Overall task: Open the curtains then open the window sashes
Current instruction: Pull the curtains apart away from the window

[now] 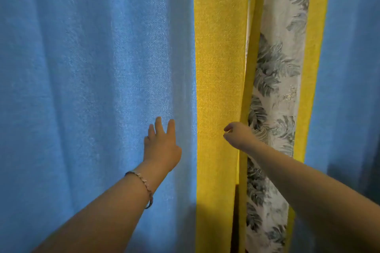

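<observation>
leaf-print fabric [275, 88] behind yellow curtain edge [220, 68]

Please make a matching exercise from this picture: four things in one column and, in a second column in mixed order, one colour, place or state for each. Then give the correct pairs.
Column 1
1. left hand
2. right hand
3. bracelet
4. leaf-print curtain

Column 2
A. at the edge of the yellow band, fingers curled
B. hangs between two yellow strips
C. on the left wrist
D. spread open against the blue curtain

Pairs: 1-D, 2-A, 3-C, 4-B
</observation>
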Action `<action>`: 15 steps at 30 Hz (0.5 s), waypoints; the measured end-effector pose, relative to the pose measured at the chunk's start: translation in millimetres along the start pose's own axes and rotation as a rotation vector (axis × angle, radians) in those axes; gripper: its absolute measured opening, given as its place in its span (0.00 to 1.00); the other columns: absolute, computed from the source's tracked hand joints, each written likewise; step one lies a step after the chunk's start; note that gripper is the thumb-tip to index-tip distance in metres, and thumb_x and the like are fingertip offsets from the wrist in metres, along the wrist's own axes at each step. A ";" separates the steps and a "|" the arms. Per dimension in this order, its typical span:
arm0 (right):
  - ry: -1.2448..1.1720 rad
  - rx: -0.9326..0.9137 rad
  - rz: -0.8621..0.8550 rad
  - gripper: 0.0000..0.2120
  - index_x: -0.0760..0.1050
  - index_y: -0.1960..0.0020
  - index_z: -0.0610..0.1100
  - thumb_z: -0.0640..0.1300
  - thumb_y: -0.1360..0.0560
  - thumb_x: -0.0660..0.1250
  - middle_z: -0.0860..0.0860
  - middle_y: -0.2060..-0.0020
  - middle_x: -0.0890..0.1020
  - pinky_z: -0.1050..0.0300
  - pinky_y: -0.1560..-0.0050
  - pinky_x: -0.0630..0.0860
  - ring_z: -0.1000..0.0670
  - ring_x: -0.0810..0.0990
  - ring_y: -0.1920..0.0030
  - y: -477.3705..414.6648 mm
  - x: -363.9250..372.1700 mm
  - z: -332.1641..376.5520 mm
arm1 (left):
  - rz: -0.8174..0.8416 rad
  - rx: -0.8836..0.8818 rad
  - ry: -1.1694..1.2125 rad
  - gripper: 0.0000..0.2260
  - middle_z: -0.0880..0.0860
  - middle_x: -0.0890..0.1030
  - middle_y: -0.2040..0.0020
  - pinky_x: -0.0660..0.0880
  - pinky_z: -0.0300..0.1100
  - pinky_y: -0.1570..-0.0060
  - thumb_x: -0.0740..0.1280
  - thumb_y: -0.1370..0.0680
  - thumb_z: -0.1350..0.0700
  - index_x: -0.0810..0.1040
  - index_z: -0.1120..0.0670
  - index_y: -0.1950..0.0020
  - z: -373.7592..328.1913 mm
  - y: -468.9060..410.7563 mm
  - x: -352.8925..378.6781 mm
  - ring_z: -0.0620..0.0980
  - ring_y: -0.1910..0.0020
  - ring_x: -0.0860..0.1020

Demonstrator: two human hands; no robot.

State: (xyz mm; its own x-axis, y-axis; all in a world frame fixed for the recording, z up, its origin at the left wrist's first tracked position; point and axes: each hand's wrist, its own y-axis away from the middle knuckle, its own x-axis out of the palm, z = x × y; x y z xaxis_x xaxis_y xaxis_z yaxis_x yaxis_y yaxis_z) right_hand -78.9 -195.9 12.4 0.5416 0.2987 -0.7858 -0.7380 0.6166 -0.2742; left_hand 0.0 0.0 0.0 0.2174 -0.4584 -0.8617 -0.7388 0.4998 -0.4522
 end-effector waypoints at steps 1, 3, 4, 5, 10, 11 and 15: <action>-0.007 0.000 -0.024 0.21 0.65 0.29 0.38 0.42 0.21 0.60 0.39 0.39 0.75 0.52 0.62 0.72 0.47 0.74 0.61 -11.7 -0.6 -3.1 | -0.036 -0.031 -0.006 0.34 0.61 0.40 0.22 0.55 0.55 0.28 0.61 0.21 0.53 0.44 0.52 0.22 -7.4 -13.0 7.9 0.64 0.23 0.46; -0.065 0.021 -0.095 0.26 0.58 0.26 0.39 0.43 0.21 0.60 0.38 0.33 0.70 0.51 0.62 0.72 0.44 0.75 0.59 -39.9 -1.3 -13.1 | -0.112 -0.136 0.056 0.40 0.62 0.35 0.23 0.53 0.59 0.28 0.63 0.22 0.48 0.38 0.53 0.22 -20.2 -36.0 19.3 0.65 0.24 0.41; -0.092 0.042 -0.105 0.29 0.54 0.25 0.39 0.45 0.21 0.61 0.38 0.31 0.66 0.49 0.57 0.73 0.42 0.76 0.52 -50.4 -2.1 -15.6 | -0.143 -0.175 0.094 0.43 0.63 0.35 0.24 0.52 0.60 0.28 0.64 0.23 0.46 0.35 0.54 0.23 -27.0 -48.3 24.4 0.65 0.24 0.40; -0.135 0.079 -0.125 0.32 0.51 0.24 0.38 0.47 0.21 0.62 0.39 0.28 0.62 0.47 0.49 0.74 0.39 0.74 0.41 -63.9 -3.3 -18.6 | -0.184 -0.216 0.118 0.45 0.63 0.35 0.24 0.51 0.60 0.28 0.65 0.24 0.44 0.34 0.56 0.23 -32.3 -62.1 29.2 0.65 0.24 0.39; -0.254 0.031 -0.289 0.42 0.49 0.24 0.36 0.52 0.25 0.67 0.40 0.25 0.59 0.43 0.30 0.66 0.39 0.61 0.27 -137.5 -25.7 -36.6 | -0.523 -0.363 0.320 0.46 0.62 0.50 0.22 0.55 0.58 0.29 0.71 0.28 0.47 0.44 0.62 0.23 -54.8 -133.3 35.3 0.62 0.24 0.53; -0.311 -0.009 -0.288 0.42 0.48 0.24 0.37 0.52 0.26 0.68 0.41 0.25 0.59 0.43 0.31 0.68 0.39 0.62 0.27 -146.8 -30.5 -36.4 | -0.604 -0.394 0.370 0.46 0.62 0.54 0.23 0.58 0.57 0.30 0.72 0.28 0.48 0.47 0.62 0.23 -56.9 -142.4 33.6 0.62 0.26 0.57; -0.278 -0.122 -0.237 0.28 0.63 0.30 0.37 0.49 0.23 0.66 0.40 0.41 0.75 0.55 0.61 0.76 0.44 0.77 0.51 -167.3 -27.7 -23.7 | -0.660 -0.458 0.533 0.25 0.63 0.72 0.36 0.71 0.54 0.47 0.68 0.26 0.56 0.67 0.60 0.31 -40.9 -177.3 29.4 0.63 0.39 0.72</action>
State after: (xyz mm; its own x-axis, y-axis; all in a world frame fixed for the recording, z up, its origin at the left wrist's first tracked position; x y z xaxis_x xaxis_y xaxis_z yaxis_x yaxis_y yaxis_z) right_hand 20.0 -324.6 66.9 0.7790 0.3544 -0.5173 -0.6126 0.6060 -0.5074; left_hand 111.3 -132.2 64.3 0.4435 -0.8743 -0.1975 -0.7734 -0.2619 -0.5772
